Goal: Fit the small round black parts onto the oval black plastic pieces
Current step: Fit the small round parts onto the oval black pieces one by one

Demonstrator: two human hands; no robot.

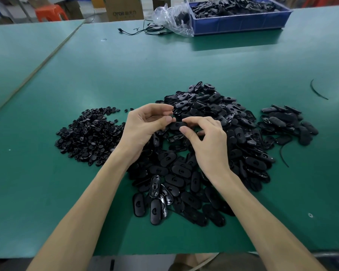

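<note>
One oval black plastic piece (pixel 177 125) is held up between both hands above the big heap of oval pieces (pixel 204 153). My left hand (pixel 145 126) pinches its left end with thumb and fingers. My right hand (pixel 204 137) pinches its right end between thumb and forefinger. A pile of small round black parts (pixel 90 135) lies on the green table to the left of my left hand. A smaller group of oval pieces (pixel 288 124) sits apart at the right. Whether a round part is on the held piece cannot be told.
The green table (pixel 125 65) stretches away to a blue crate (pixel 241 22) full of black parts at the far right, with a clear plastic bag (pixel 174 18) and a black cable (pixel 143 31) beside it. Thin black strips (pixel 317 90) lie at right.
</note>
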